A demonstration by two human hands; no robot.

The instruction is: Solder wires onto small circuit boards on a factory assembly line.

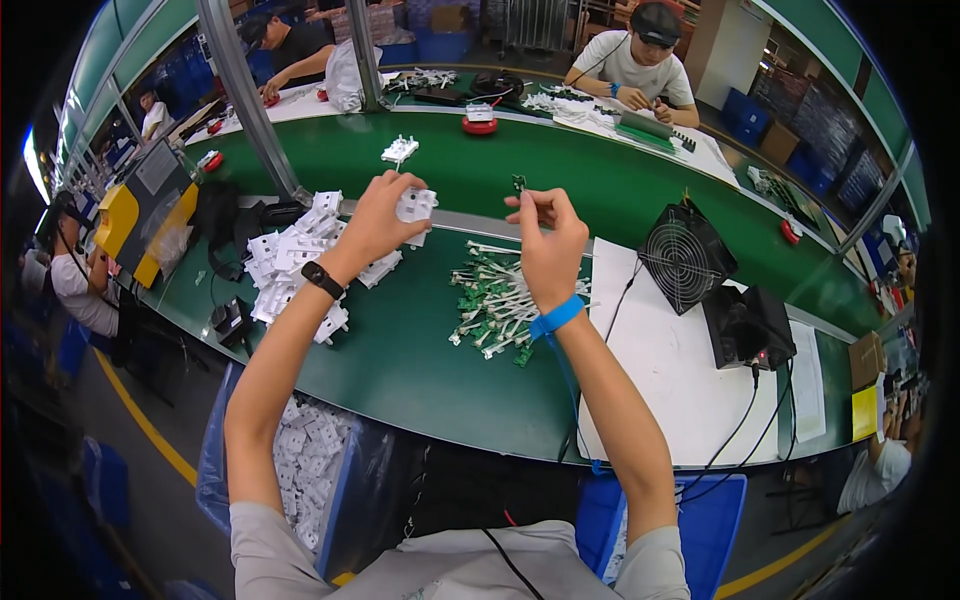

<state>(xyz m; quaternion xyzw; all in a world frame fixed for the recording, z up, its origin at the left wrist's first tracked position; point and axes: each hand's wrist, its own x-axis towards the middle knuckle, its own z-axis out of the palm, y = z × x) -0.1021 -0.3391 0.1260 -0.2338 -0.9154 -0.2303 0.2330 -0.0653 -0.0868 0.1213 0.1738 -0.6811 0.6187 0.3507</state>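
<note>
— Head view: what's held?
— At eleven o'clock, the left hand [392,214] grips a moulded white plastic piece [415,204]; at one, the right hand [550,235] pinches a tiny green part [518,184].
— Anything hidden?
— The left forearm [275,380] covers part of the white pile [290,256]; a wire-grilled black fan [682,262] stands near three o'clock.

Left arm: my forearm [285,355] rises from the lower edge, elbow bent outward, slanting inward to my wrist.
Left hand: my left hand [380,222] points right, back up, thumb below and fingers above in a curved grip.
Right arm: my other forearm [620,410] leans inward, its elbow bent outward too.
Right hand: my right hand [555,240] stands raised, fingers curled, fingertips pinched.
Spacing: both hands well apart.
</note>
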